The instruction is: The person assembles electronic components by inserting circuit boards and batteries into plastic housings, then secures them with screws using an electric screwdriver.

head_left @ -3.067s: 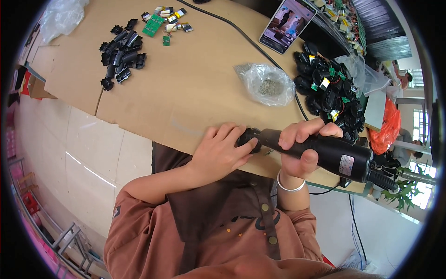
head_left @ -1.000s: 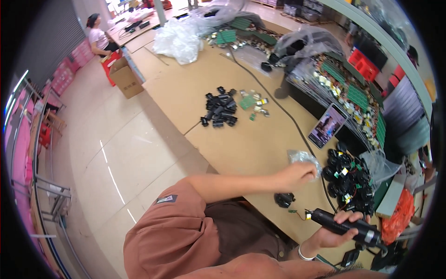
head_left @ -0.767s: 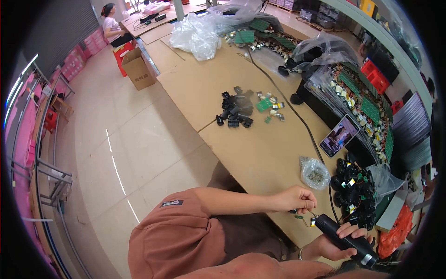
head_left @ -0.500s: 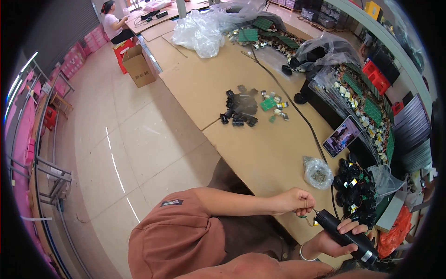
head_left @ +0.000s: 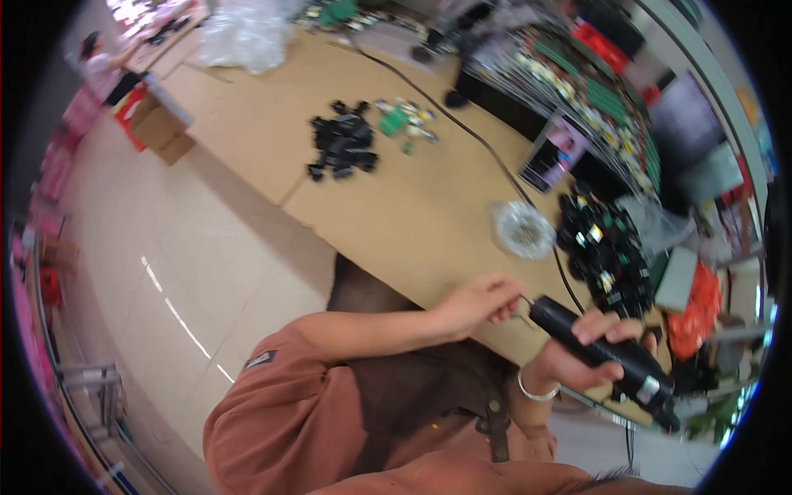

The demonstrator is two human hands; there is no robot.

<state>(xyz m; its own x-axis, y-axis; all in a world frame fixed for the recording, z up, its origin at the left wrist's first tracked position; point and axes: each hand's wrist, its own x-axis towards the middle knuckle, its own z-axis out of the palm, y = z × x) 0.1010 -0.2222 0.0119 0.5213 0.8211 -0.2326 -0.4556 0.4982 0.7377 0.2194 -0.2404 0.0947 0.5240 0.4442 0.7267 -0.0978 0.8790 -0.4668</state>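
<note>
My right hand (head_left: 577,359) is wrapped round a black electric screwdriver (head_left: 606,351), its bit pointing left toward my other hand. Right at the bit's tip, my left hand (head_left: 483,304) is closed in a pinch. What lies between those fingers is too small and blurred to name; a bit of thin wire shows just beneath them. Both hands are over the near edge of the brown table (head_left: 412,223). Beyond them sits a clear plastic bag of small metal pieces (head_left: 524,231), probably screws. To its right is a heap of black housings with small boards (head_left: 606,252).
Black plastic parts (head_left: 342,140) and small green and white parts (head_left: 400,122) lie farther back. A phone (head_left: 554,153) leans against a black bin heaped with circuit boards (head_left: 606,99). A black cable (head_left: 462,120) crosses the table. One person (head_left: 106,70) sits far left by a cardboard box (head_left: 163,130).
The view has swung, so the table and its things appear higher and farther left. Both hands keep their holds, with the screwdriver's bit still beside the left fingertips.
</note>
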